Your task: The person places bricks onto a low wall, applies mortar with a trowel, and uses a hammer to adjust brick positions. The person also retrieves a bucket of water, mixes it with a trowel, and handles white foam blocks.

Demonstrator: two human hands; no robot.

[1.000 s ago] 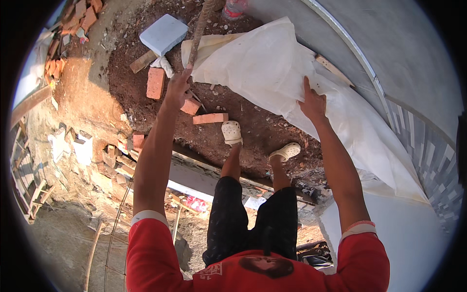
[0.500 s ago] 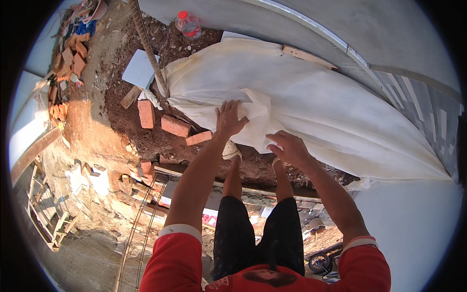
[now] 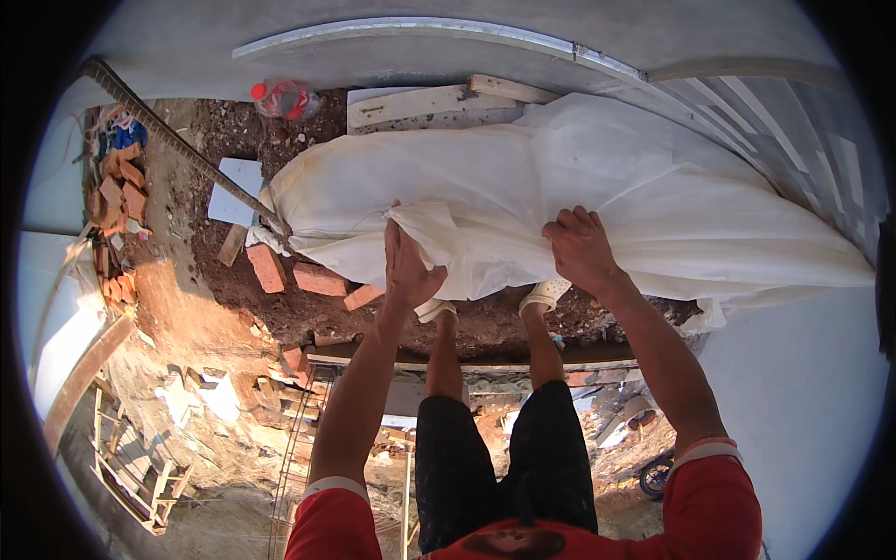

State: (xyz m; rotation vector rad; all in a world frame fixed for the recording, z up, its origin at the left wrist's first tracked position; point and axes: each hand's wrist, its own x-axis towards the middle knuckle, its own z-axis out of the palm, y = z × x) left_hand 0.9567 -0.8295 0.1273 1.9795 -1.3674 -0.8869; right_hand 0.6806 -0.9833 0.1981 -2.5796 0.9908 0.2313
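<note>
A large, thin white sheet (image 3: 495, 163) lies in folds across the ground in front of me, creased and slightly see-through. My right hand (image 3: 583, 250) is closed in a fist on its near part, and creases spread from the knuckles. At the sheet's left part, my left hand (image 3: 409, 266) is seen edge-on. Its fingertips pinch a raised flap (image 3: 425, 224) of the sheet, while the thumb points to the right. My feet, in pale clogs (image 3: 544, 296), stand at the sheet's near edge.
Loose bricks (image 3: 320, 279) lie left of the sheet, near a steel bar (image 3: 177, 135) that slants up. Behind are a red-capped plastic bottle (image 3: 285, 100) and wooden boards (image 3: 420, 105). A grey wall (image 3: 448, 56) bounds the far side. A rebar cage (image 3: 294, 439) lies at the lower left.
My right hand has closed on the sheet and shifted it upward. The left hand has turned edge-on, drawing the flap left. The view has tilted, showing more boards at the back.
</note>
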